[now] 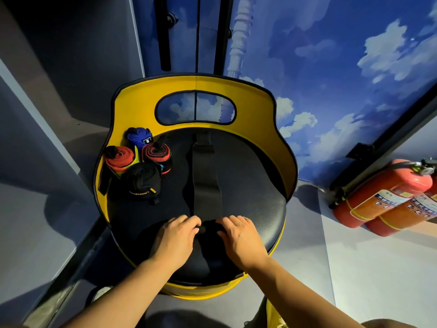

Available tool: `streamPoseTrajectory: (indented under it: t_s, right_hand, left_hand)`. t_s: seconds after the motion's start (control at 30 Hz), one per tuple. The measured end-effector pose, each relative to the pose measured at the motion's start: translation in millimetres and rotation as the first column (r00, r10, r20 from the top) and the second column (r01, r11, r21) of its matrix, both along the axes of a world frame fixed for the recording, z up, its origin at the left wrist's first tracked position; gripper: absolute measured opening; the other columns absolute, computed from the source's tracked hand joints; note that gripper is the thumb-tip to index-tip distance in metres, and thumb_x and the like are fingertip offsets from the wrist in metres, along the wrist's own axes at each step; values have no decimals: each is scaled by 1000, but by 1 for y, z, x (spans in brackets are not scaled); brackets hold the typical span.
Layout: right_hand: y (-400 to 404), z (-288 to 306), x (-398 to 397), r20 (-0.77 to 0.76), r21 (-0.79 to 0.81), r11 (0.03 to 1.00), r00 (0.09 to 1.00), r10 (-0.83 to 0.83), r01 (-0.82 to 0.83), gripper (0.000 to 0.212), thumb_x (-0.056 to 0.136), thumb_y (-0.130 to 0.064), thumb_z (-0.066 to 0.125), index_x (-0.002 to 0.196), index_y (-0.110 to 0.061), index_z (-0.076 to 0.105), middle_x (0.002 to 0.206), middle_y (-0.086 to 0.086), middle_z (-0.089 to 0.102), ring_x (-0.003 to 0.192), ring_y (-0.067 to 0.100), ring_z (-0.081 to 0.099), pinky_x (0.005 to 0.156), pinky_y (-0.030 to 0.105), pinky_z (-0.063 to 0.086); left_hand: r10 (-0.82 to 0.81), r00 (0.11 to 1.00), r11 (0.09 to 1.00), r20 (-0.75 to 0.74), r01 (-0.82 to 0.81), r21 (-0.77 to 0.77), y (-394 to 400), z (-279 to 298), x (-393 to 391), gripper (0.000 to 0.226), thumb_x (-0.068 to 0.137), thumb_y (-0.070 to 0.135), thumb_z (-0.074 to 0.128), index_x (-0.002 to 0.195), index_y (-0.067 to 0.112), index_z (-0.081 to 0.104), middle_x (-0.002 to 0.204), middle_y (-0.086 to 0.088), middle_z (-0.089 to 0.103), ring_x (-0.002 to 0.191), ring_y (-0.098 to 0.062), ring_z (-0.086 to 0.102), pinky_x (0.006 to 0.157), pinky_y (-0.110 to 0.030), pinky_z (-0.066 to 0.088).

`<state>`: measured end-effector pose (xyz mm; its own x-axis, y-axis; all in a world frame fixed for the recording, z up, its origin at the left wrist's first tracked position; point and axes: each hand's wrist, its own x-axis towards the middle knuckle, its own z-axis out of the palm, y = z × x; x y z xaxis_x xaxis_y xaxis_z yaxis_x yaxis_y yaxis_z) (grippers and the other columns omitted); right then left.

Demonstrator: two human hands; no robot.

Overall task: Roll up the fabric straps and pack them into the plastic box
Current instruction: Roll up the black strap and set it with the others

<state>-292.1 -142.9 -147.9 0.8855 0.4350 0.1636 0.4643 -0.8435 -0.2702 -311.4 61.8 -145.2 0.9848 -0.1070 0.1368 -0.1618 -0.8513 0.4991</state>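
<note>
From the head camera, a round black seat (248, 185) with a yellow wraparound back (142, 107) serves as the work surface. A long black strap (206, 181) lies flat down the middle of the seat, running from the backrest toward the person. At its near end the strap is gathered into a small dark roll (209, 229), and both hands sit on it: the left hand (176, 237) and right hand (241, 237) have their fingers curled over the roll from either side, gripping it. On the left of the seat, against the yellow back, stand four finished rolls close together: a blue roll (138, 137), a red roll (119, 158), a red-and-black roll (157, 155) and a black roll (142, 181) with yellow lettering. Two red fire extinguishers (383, 197) lie on the floor at right, beside a wall painted with sky and clouds (343, 79).
</note>
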Motion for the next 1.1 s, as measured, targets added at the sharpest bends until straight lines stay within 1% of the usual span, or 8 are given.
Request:
streamPoseTrajectory:
  t_s: [0.1, 0.27, 0.37, 0.5, 0.6, 0.73, 0.97, 1.1]
  right_hand:
    - [4, 3, 3, -24, 9, 999, 999, -35, 36, 17, 97, -29, 47, 107, -22, 59, 91, -3, 64, 81, 21, 57, 78, 38, 50]
    - [10, 0, 3, -28, -1, 998, 997, -69, 69, 34, 99, -34, 36, 112, -21, 64, 97, -1, 60, 85, 23, 56, 78, 37, 48]
    - [7, -1, -2, -71, -2, 1000, 997, -16, 16, 33, 95, -36, 49, 120, -18, 62, 103, 1, 59, 90, 23, 56, 82, 38, 49]
    - [3, -2, -5, 5, 2, 1000, 1000, 8, -8, 32, 87, -27, 65, 116, -14, 66, 99, 4, 57, 80, 25, 57, 71, 38, 52]
    - [1, -2, -9, 81, -30, 998, 995, 55, -53, 38, 88, -31, 64, 122, -15, 62, 93, 0, 62, 75, 23, 59, 70, 36, 52]
    - [0, -2, -9, 150, -45, 997, 987, 61, -55, 19, 92, -35, 57, 104, -22, 63, 81, -5, 59, 71, 20, 55, 66, 36, 51]
    - [4, -3, -5, 131, 23, 1000, 991, 5, -8, 31, 95, -33, 53, 121, -21, 64, 115, -2, 58, 96, 21, 56, 84, 34, 49]
    - [3, -2, -2, 75, -34, 999, 997, 10, -8, 41, 89, -38, 55, 125, -21, 64, 112, -1, 58, 100, 23, 57, 87, 36, 51]
  left_hand:
    - [-24, 998, 1000, 55, 25, -12, 2, -5, 1, 7, 90, 18, 72, 96, 17, 73, 102, 5, 63, 85, -22, 65, 72, -37, 56]
    - [-28, 1000, 1000, -5, 28, -1, 2, -2, 3, 29, 86, 19, 78, 114, 14, 73, 109, 5, 63, 101, -21, 61, 89, -37, 54]
    - [-24, 1000, 1000, -14, 24, 20, 1, 2, 3, 26, 92, 18, 70, 118, 17, 71, 112, 4, 65, 107, -21, 59, 93, -34, 50]
    - [-56, 997, 996, -53, 59, 63, 0, 4, -4, 28, 99, 27, 59, 125, 22, 64, 120, 7, 62, 115, -17, 52, 98, -29, 43]
    - [-44, 993, 999, -110, 46, 15, 3, 9, -6, 27, 99, 26, 59, 126, 24, 61, 119, 8, 63, 114, -16, 52, 96, -28, 43]
    - [-23, 991, 1000, -135, 21, -16, 5, 14, -5, 17, 97, 25, 61, 111, 30, 52, 100, 10, 63, 99, -16, 56, 82, -33, 48]
    - [9, 1000, 1000, 0, -9, 8, 6, 3, 3, 11, 94, 26, 65, 102, 21, 72, 101, 6, 63, 92, -22, 61, 78, -38, 54]
    - [-42, 997, 997, -63, 45, 58, 6, -1, 3, 37, 90, 33, 71, 124, 19, 68, 116, 8, 56, 107, -18, 55, 94, -33, 49]
